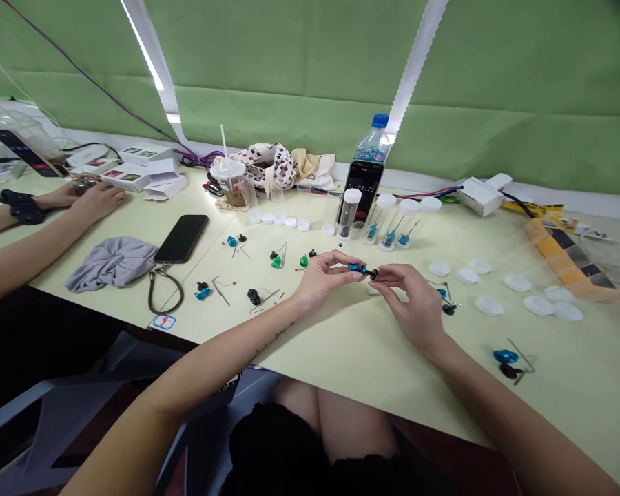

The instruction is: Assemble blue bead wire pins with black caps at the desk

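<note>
Above the table, my left hand (326,277) pinches a small blue metal part (355,267) between thumb and fingers. A thin black stem with a round black disc (374,274) extends from it towards my right hand (410,300), whose thumb and fingertips are closed at the disc. Beyond my hands stand clear tubes with white caps, several holding blue parts (390,238) with metal rods. Similar sets lie about: green parts (276,262), a blue part (202,291) with bent wires, black parts (253,297), and a blue piece (505,356) at right.
White caps (490,306) lie scattered at right near an orange compartment box (571,258). A phone showing a timer (362,186) leans on a water bottle (373,142). At left are a dark phone (182,238), a grey cloth (111,264) and another person's hands (100,203).
</note>
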`<move>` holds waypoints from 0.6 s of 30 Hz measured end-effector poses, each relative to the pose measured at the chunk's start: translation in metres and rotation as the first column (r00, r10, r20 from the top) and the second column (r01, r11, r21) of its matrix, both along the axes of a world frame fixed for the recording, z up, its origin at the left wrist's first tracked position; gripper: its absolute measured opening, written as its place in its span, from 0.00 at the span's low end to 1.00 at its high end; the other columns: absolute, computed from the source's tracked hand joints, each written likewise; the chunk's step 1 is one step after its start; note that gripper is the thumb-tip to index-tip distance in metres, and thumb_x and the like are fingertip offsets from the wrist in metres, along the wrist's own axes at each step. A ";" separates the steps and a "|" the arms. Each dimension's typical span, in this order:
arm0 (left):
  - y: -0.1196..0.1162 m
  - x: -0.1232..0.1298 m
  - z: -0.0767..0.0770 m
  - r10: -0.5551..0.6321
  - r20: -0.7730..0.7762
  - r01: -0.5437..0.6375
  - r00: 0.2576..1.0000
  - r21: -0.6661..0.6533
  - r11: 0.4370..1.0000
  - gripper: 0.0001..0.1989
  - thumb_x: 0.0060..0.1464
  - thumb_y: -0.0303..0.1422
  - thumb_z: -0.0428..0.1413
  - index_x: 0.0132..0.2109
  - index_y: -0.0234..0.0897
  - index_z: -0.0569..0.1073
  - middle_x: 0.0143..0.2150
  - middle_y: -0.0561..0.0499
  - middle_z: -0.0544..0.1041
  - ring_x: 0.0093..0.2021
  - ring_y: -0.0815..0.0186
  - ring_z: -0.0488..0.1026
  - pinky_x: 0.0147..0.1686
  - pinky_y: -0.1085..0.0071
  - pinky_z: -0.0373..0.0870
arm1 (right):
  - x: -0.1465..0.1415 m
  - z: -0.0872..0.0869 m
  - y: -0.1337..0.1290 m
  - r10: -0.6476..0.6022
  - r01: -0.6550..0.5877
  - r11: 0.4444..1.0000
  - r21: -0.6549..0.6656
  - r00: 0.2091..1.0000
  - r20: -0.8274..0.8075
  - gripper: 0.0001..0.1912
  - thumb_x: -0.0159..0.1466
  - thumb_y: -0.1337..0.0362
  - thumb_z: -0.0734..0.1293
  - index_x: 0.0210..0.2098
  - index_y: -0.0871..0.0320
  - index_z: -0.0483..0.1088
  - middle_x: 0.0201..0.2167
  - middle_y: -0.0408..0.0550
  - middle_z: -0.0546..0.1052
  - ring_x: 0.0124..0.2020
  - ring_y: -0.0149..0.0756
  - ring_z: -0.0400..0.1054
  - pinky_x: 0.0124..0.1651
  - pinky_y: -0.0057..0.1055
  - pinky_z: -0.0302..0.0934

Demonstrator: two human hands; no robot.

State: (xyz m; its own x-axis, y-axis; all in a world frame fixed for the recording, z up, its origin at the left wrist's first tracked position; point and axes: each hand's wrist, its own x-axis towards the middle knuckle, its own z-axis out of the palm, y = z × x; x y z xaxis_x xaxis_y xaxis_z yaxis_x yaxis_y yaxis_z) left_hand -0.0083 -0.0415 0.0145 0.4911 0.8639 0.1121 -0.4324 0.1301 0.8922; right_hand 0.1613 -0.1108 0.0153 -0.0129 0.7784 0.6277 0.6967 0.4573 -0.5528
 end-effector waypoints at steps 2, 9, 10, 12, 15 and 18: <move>-0.001 0.000 0.000 -0.008 -0.009 0.008 1.000 0.022 1.000 0.15 0.37 0.29 0.67 0.35 0.32 0.75 0.38 0.48 0.78 0.39 0.66 0.76 0.50 0.61 0.68 | 0.000 0.000 0.000 0.002 -0.002 1.000 0.016 1.000 0.012 0.08 0.64 0.64 0.63 0.43 0.54 0.67 0.36 0.47 0.74 0.36 0.36 0.73 0.40 0.36 0.71; -0.001 0.000 -0.002 -0.028 -0.011 0.028 1.000 0.045 0.999 0.15 0.37 0.29 0.67 0.35 0.32 0.75 0.38 0.48 0.77 0.39 0.66 0.76 0.48 0.61 0.69 | 0.000 -0.001 -0.001 0.021 -0.021 1.000 -0.008 0.999 -0.037 0.07 0.63 0.65 0.64 0.42 0.53 0.68 0.34 0.45 0.76 0.33 0.35 0.73 0.38 0.34 0.71; -0.001 0.000 -0.002 -0.029 -0.012 0.030 1.000 0.045 0.999 0.15 0.37 0.29 0.67 0.35 0.32 0.75 0.38 0.48 0.77 0.39 0.65 0.76 0.48 0.62 0.69 | 0.000 -0.001 -0.001 0.020 -0.021 1.000 -0.016 0.999 -0.042 0.07 0.64 0.64 0.64 0.42 0.53 0.69 0.34 0.45 0.76 0.33 0.35 0.74 0.38 0.34 0.71; 0.000 0.000 -0.003 -0.036 -0.012 0.036 0.999 0.050 0.998 0.14 0.37 0.28 0.67 0.35 0.32 0.76 0.38 0.48 0.78 0.39 0.65 0.76 0.48 0.62 0.68 | 0.000 -0.001 -0.001 0.019 -0.021 0.999 -0.036 0.999 -0.050 0.07 0.64 0.64 0.64 0.42 0.54 0.69 0.33 0.45 0.76 0.32 0.35 0.74 0.37 0.34 0.70; 0.000 0.000 -0.004 -0.042 -0.010 0.042 0.999 0.068 0.997 0.14 0.38 0.27 0.67 0.36 0.32 0.76 0.37 0.48 0.78 0.39 0.66 0.76 0.48 0.63 0.69 | 0.001 -0.002 -0.001 0.025 -0.028 0.998 -0.057 0.998 -0.062 0.07 0.65 0.64 0.62 0.43 0.54 0.69 0.32 0.44 0.76 0.31 0.34 0.74 0.35 0.33 0.70; 0.000 0.000 -0.004 -0.038 -0.006 0.038 0.999 0.088 0.995 0.14 0.39 0.27 0.67 0.35 0.32 0.76 0.37 0.48 0.78 0.39 0.66 0.76 0.47 0.63 0.69 | 0.001 -0.002 -0.001 0.035 -0.041 0.996 -0.073 0.996 -0.079 0.08 0.65 0.63 0.62 0.43 0.55 0.69 0.32 0.44 0.76 0.30 0.33 0.74 0.34 0.32 0.70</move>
State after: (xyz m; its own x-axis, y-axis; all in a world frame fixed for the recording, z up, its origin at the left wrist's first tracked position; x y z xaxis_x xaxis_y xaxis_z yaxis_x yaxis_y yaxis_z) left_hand -0.0084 -0.0416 0.0105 0.5241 0.8313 0.1851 -0.4247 0.0667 0.9029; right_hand 0.1625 -0.1121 0.0135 0.0033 0.8231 0.5679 0.6335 0.4376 -0.6381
